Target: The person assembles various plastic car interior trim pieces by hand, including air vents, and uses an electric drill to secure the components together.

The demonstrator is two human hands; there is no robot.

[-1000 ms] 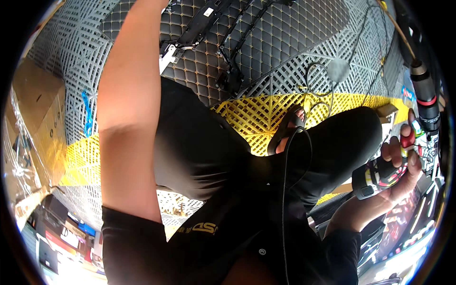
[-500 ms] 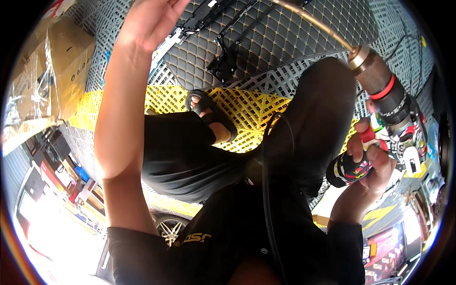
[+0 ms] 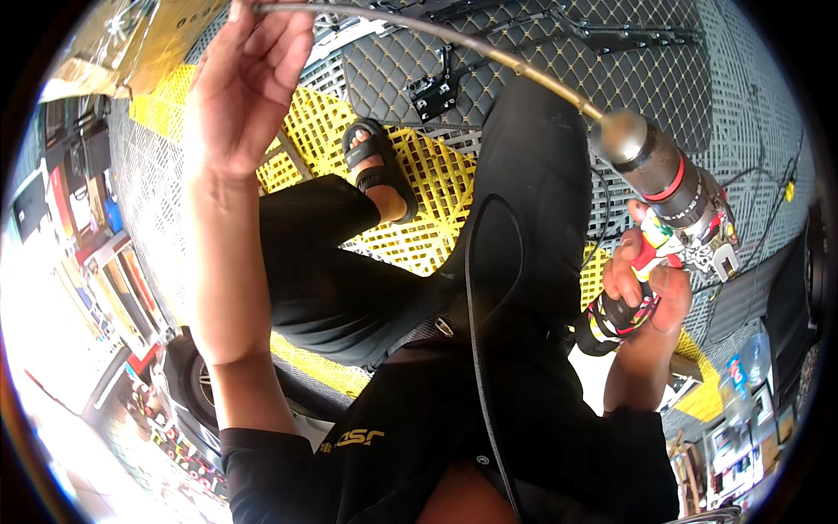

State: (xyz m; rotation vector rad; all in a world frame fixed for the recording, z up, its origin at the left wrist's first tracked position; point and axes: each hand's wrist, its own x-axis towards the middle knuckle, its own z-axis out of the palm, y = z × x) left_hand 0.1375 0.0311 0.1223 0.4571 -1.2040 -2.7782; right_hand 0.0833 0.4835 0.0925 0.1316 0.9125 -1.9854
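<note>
My right hand (image 3: 642, 275) is wrapped round the handle of a cordless drill (image 3: 676, 188) covered in colourful stickers. From its chuck a long, thin drill bit (image 3: 532, 74), golden near the chuck and greyer farther out, runs to the upper left. At the far end of the bit, my left hand (image 3: 249, 96) is raised with its palm turned up. Its thumb and fingertips close on the bit's end, close to the picture's upper edge. Black plastic trim parts (image 3: 436, 87) lie on a quilted dark mat (image 3: 375, 70) beyond my legs.
Yellow and grey floor grating (image 3: 436, 231) spreads under my sandalled foot (image 3: 380, 166). A cardboard box (image 3: 144, 44) stands at the far left. A black cord (image 3: 476, 349) hangs down my front. Plastic bottles (image 3: 751, 358) stand at the right, and a car wheel (image 3: 201, 380) is behind on the left.
The view has shifted. My left hand now shows at the bit's far end, its fingers visible. The drill sits farther left in the picture, still in my right hand.
</note>
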